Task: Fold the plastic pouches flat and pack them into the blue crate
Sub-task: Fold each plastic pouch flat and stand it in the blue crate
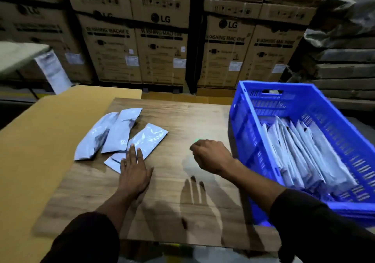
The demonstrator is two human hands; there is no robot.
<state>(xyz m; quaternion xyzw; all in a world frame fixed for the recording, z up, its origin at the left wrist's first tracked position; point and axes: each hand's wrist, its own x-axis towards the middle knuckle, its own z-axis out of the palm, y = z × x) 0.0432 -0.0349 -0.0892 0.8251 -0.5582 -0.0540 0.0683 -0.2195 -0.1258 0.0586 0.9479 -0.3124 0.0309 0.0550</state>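
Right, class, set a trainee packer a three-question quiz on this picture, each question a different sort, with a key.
1. True or false: the crate already holds pouches.
2. Which hand lies flat with straight fingers on a loose pouch: A left, B right?
3. Fill in: the crate stands on the person's ____ side.

Key: 1 true, packed pouches stand in a row inside. 2 A; the right hand is curled above the table, nothing visible in its grip. 3 right.
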